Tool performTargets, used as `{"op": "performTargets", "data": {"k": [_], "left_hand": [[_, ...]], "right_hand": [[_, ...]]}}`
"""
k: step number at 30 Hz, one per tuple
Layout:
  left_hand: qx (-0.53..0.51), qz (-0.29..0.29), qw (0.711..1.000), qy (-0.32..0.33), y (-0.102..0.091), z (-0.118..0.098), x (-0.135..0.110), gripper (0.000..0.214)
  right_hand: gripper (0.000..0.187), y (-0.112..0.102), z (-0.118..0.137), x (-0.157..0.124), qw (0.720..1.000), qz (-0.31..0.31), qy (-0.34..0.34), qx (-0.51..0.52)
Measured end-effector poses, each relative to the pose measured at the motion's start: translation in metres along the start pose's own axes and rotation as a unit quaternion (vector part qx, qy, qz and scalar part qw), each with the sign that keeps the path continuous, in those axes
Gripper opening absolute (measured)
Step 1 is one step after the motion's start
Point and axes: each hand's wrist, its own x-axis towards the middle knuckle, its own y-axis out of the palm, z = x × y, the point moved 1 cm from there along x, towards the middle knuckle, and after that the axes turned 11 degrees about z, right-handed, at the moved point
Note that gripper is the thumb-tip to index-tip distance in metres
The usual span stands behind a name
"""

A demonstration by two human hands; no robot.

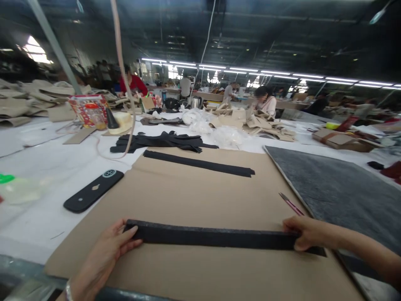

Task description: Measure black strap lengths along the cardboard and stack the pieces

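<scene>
A long black strip of material (213, 237) stretches from left to right just above the brown board (188, 192). My left hand (108, 248) pinches its left end, thumb in front and fingers behind. Near the right end, my right hand (305, 234) grips the same strip, whose tip sticks out past the fingers. Farther back on the board lies another black strip, or a few stacked together (200, 163). A thin pointed tool with a reddish handle (292, 205) rests beyond my right hand, by the board's right edge.
A black phone (94, 191) lies left of the board. Behind it are a heap of black strips (163, 141), a hanging hose (133, 108) and a jar with a red lid (94, 115). A dark grey sheet (338, 188) covers the right side. Several people work farther back.
</scene>
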Motion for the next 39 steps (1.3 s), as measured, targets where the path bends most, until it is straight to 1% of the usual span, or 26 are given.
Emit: {"op": "performTargets", "data": {"k": [2,4,5,6,7,8,9,10,11,14,15,17,19,21,22,23,24,25,27,28,29,30,32,35,37,39], "left_hand": [[-0.002,-0.005,1.000,0.008,0.001,-0.002,-0.004,0.037],[-0.003,-0.011,1.000,0.014,0.001,-0.003,-0.006,0.041],[-0.004,-0.014,1.000,0.016,0.001,-0.004,-0.007,0.042],[-0.003,-0.015,1.000,0.019,0.001,-0.004,-0.008,0.044],[-0.001,-0.016,1.000,0.022,0.000,-0.003,-0.009,0.046],[0.003,-0.017,1.000,0.025,0.000,-0.003,-0.009,0.047],[0.008,-0.018,0.999,0.031,-0.001,-0.002,-0.010,0.047],[0.015,-0.019,0.999,0.037,-0.002,0.000,-0.009,0.048],[0.022,-0.021,0.999,0.043,-0.003,0.001,-0.009,0.047],[0.052,-0.024,0.996,0.063,-0.010,0.006,-0.004,0.046],[0.065,-0.027,0.995,0.071,-0.014,0.007,-0.002,0.046],[0.096,-0.043,0.990,0.094,-0.021,0.009,0.001,0.046],[0.135,-0.084,0.980,0.122,-0.028,0.011,0.000,0.045],[0.176,-0.133,0.964,0.149,-0.036,0.015,-0.004,0.044],[0.218,-0.144,0.949,0.174,-0.039,0.017,-0.007,0.040],[0.281,-0.137,0.927,0.208,-0.041,0.021,-0.010,0.034],[0.360,-0.115,0.892,0.250,-0.043,0.026,-0.012,0.030],[0.445,-0.085,0.842,0.293,-0.045,0.031,-0.014,0.029],[0.587,-0.036,0.725,0.358,-0.047,0.043,-0.016,0.036],[0.628,-0.027,0.683,0.371,-0.049,0.048,-0.016,0.039],[0.657,-0.029,0.653,0.376,-0.051,0.051,-0.016,0.042],[0.675,-0.034,0.632,0.379,-0.052,0.052,-0.016,0.043],[0.693,-0.045,0.609,0.383,-0.054,0.051,-0.016,0.046],[0.696,-0.051,0.597,0.395,-0.055,0.045,-0.018,0.049],[0.694,-0.046,0.600,0.396,-0.055,0.043,-0.020,0.050],[0.686,-0.042,0.614,0.388,-0.057,0.043,-0.021,0.050]], "right_hand": [[0.021,-0.011,-0.001,0.012,0.985,-0.073,0.058,-0.142],[0.024,-0.019,0.017,0.024,0.948,-0.173,0.080,-0.256],[0.022,-0.019,0.035,0.028,0.930,-0.222,0.067,-0.287],[0.020,-0.017,0.059,0.032,0.919,-0.258,0.029,-0.297],[0.019,-0.011,0.087,0.035,0.921,-0.269,-0.020,-0.283],[0.024,-0.002,0.119,0.038,0.935,-0.251,-0.097,-0.233],[0.027,0.010,0.152,0.040,0.942,-0.212,-0.187,-0.179],[0.028,0.024,0.186,0.043,0.940,-0.175,-0.258,-0.135],[0.029,0.038,0.218,0.046,0.933,-0.148,-0.307,-0.110],[0.038,0.082,0.294,0.066,0.906,-0.111,-0.399,-0.084],[0.037,0.094,0.311,0.074,0.904,-0.108,-0.406,-0.076],[0.029,0.113,0.334,0.093,0.909,-0.109,-0.399,-0.059],[0.019,0.125,0.344,0.107,0.913,-0.121,-0.385,-0.051],[0.015,0.131,0.347,0.115,0.913,-0.137,-0.380,-0.050],[0.014,0.133,0.347,0.117,0.912,-0.144,-0.380,-0.051],[0.013,0.133,0.347,0.118,0.911,-0.150,-0.380,-0.053],[0.012,0.133,0.347,0.119,0.910,-0.154,-0.380,-0.056],[0.011,0.133,0.348,0.119,0.910,-0.156,-0.380,-0.058],[0.010,0.132,0.349,0.119,0.910,-0.157,-0.379,-0.061],[0.009,0.132,0.350,0.119,0.911,-0.156,-0.378,-0.060],[0.008,0.131,0.351,0.120,0.911,-0.155,-0.378,-0.058],[0.008,0.131,0.352,0.120,0.911,-0.154,-0.380,-0.057],[0.010,0.131,0.353,0.122,0.908,-0.153,-0.387,-0.058],[0.012,0.131,0.352,0.125,0.899,-0.153,-0.407,-0.057],[0.013,0.131,0.350,0.127,0.893,-0.149,-0.421,-0.055],[0.015,0.131,0.349,0.128,0.888,-0.142,-0.434,-0.049]]}}
